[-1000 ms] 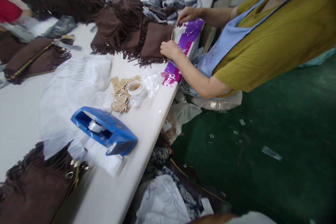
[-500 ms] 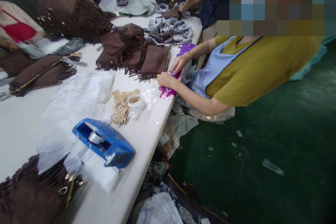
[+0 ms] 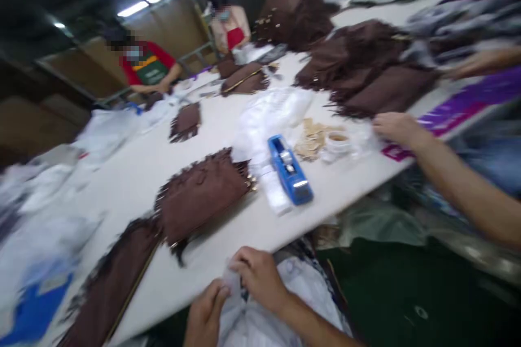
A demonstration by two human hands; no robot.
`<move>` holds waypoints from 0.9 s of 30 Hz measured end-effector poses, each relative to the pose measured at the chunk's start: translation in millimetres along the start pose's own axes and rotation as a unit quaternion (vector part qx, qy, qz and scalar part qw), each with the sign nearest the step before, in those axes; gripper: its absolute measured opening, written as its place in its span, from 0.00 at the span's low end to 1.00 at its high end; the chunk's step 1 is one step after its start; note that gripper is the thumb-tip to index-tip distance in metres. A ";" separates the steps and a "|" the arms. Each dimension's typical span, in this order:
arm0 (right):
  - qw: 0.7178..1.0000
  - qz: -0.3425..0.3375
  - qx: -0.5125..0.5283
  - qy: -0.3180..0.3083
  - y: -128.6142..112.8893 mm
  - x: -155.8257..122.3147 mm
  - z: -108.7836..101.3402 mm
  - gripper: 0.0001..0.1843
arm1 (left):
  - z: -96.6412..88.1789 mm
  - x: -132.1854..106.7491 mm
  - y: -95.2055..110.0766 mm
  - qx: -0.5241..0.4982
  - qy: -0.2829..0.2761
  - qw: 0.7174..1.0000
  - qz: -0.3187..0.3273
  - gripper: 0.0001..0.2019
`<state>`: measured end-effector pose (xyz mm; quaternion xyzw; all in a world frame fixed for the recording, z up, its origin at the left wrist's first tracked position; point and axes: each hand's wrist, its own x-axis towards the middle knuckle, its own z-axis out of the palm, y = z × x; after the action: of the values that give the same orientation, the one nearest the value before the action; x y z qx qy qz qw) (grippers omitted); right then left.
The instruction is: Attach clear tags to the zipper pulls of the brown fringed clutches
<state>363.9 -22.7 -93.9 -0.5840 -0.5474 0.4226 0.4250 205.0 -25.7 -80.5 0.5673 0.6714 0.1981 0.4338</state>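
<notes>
Left hand [image 3: 205,309] and right hand [image 3: 260,276] are meeting low in view, just beside the near edge of the counter [image 3: 134,173]. Both are pinching a pale, translucent sheet [image 3: 232,282] between thumb and fingers; blur is hiding its exact form. White material [image 3: 309,287] is showing beneath them. On the counter, a brown fringed bag [image 3: 207,195] is lying beyond the hands, and a long brown piece [image 3: 114,282] with a gold-coloured edge is lying to its left. A blue tape dispenser [image 3: 293,176] is standing to the right, near beige tags [image 3: 311,138]. Farther right, a co-worker's hand [image 3: 396,126] is reaching over the counter beside a purple strip [image 3: 468,97].
</notes>
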 end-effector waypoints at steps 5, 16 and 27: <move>0.989 0.054 0.134 -0.044 5.6 14.4 34.1 0.11 | -22.6 -0.2 -38.6 -0.170 -0.067 0.983 0.003 0.12; 0.985 0.092 0.126 -0.067 -9.7 21.1 72.7 0.15 | -59.8 -16.9 -78.1 -0.249 -0.066 0.966 0.036 0.15; 0.983 0.080 0.029 -0.165 -33.2 38.1 119.7 0.13 | -84.5 7.9 -105.8 -0.430 -0.027 0.903 -0.005 0.15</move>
<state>241.4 20.7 -96.8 -0.5361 -0.5489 0.5613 0.3103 74.5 -28.7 -117.4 0.3277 0.5118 0.4497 0.6546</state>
